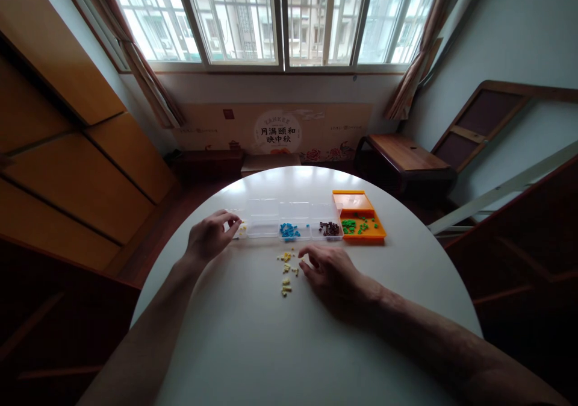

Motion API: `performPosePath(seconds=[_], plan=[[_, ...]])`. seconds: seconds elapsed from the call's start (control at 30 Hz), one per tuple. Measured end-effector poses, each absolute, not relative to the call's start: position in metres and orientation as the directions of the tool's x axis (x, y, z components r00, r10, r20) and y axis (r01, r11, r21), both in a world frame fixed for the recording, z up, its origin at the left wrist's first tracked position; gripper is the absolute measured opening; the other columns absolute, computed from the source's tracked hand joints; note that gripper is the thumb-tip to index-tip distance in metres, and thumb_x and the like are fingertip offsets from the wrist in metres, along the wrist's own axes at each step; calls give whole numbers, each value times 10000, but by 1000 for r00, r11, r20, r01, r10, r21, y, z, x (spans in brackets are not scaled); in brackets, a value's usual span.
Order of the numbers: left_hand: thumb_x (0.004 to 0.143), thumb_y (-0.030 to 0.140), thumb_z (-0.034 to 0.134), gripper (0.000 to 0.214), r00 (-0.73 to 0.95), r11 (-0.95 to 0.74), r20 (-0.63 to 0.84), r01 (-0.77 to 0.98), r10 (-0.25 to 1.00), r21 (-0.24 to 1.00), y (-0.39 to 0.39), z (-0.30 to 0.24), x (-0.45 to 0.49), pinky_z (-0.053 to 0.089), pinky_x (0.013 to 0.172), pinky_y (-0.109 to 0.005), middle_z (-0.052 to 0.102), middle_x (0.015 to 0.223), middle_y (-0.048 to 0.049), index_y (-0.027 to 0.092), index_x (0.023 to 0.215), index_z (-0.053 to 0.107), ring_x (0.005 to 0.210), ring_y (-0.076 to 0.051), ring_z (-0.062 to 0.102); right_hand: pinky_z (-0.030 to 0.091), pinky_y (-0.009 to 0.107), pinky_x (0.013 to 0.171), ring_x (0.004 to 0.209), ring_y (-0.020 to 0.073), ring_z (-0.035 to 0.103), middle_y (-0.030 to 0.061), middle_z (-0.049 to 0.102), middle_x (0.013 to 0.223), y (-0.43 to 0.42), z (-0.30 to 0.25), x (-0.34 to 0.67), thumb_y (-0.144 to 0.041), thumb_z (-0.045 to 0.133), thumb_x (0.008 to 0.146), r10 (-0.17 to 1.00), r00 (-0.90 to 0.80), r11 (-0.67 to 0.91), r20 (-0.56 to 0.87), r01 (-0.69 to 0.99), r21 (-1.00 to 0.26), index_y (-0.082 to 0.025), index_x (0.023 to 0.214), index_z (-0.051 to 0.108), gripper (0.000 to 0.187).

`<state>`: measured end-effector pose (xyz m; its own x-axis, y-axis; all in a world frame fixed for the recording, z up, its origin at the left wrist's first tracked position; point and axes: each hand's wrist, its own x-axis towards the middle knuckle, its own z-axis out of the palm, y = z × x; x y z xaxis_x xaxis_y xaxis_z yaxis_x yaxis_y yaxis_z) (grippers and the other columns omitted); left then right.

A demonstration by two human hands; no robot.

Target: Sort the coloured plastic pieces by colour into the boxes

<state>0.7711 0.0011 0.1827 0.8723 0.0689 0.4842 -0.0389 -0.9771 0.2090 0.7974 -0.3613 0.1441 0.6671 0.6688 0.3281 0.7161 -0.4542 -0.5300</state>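
My left hand [212, 235] is over the leftmost clear plastic box, its thumb and forefinger closed in a pinch; whatever is between the tips is too small to make out. Pale yellow bits [243, 227] lie in that box beside the fingertips. My right hand [333, 268] rests at the table with curled fingers, thumb and forefinger tips slightly apart. Just left of it are loose small yellow pieces [286, 268], scattered in a short column. Farther back, clear boxes hold blue pieces [289, 231] and dark brown pieces [329, 229].
An orange tray [378, 233] with green pieces [350, 226] stands at the right end of the row of clear boxes [263, 231]. All of it sits on a round white table [244, 334]. A wooden stool [404, 152] is beyond the table's right edge, below the window.
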Motion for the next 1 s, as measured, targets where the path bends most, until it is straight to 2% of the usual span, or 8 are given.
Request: performPosePath(seconds=[0.17, 0.27, 0.33, 0.47, 0.57, 0.73, 1.0], plan=[[968, 377, 678, 181, 863, -982, 497, -10, 88, 191, 2, 186, 771, 375, 548, -248, 778, 921, 24, 256, 902, 795, 630, -134, 627, 383, 251, 662, 666, 140, 615, -21, 681, 736, -362, 148, 798, -385, 670, 1036, 680, 654, -431, 331, 722, -542, -223, 1144, 743, 208], [994, 393, 662, 214, 844, -977, 532, -58, 61, 205, -8, 188, 769, 400, 564, -246, 760, 888, 20, 249, 910, 797, 609, -121, 604, 384, 248, 661, 660, 137, 603, -21, 670, 736, -363, 149, 799, -381, 657, 1039, 675, 659, -426, 331, 715, -555, -221, 1138, 744, 207], [1014, 401, 653, 244, 848, -958, 529, -182, -38, 222, -20, 188, 767, 430, 589, -235, 751, 878, 13, 238, 905, 798, 607, -106, 594, 385, 246, 665, 666, 136, 602, -25, 657, 735, -363, 149, 799, -379, 655, 1036, 670, 664, -421, 333, 709, -565, -223, 1133, 744, 204], [1024, 375, 673, 210, 813, -830, 469, -497, -344, 253, -51, 184, 763, 431, 571, -220, 740, 857, 7, 244, 938, 814, 563, -80, 563, 382, 243, 661, 664, 130, 600, -32, 638, 734, -362, 148, 800, -382, 653, 1029, 664, 669, -412, 336, 701, -582, -225, 1116, 743, 200], [1024, 353, 690, 172, 778, -771, 451, -582, -437, 256, -70, 179, 761, 462, 618, -228, 744, 854, -7, 246, 967, 811, 662, -114, 653, 378, 243, 655, 660, 130, 598, -31, 634, 726, -362, 148, 800, -388, 660, 1022, 659, 674, -413, 334, 695, -589, -222, 1110, 747, 206], [993, 356, 731, 139, 761, -739, 445, -617, -472, 271, -82, 169, 759, 477, 642, -252, 769, 897, -27, 244, 986, 813, 689, -136, 680, 375, 243, 646, 655, 127, 597, -28, 651, 737, -363, 145, 801, -392, 670, 1020, 654, 684, -418, 325, 684, -598, -226, 1122, 751, 211], [1015, 296, 668, 149, 774, -735, 406, -613, -486, 290, -85, 167, 759, 467, 654, -238, 783, 939, -14, 266, 1004, 814, 692, -120, 675, 379, 242, 635, 642, 122, 599, -40, 643, 718, -363, 141, 803, -386, 698, 1009, 652, 673, -397, 349, 696, -598, -241, 1106, 749, 182]])
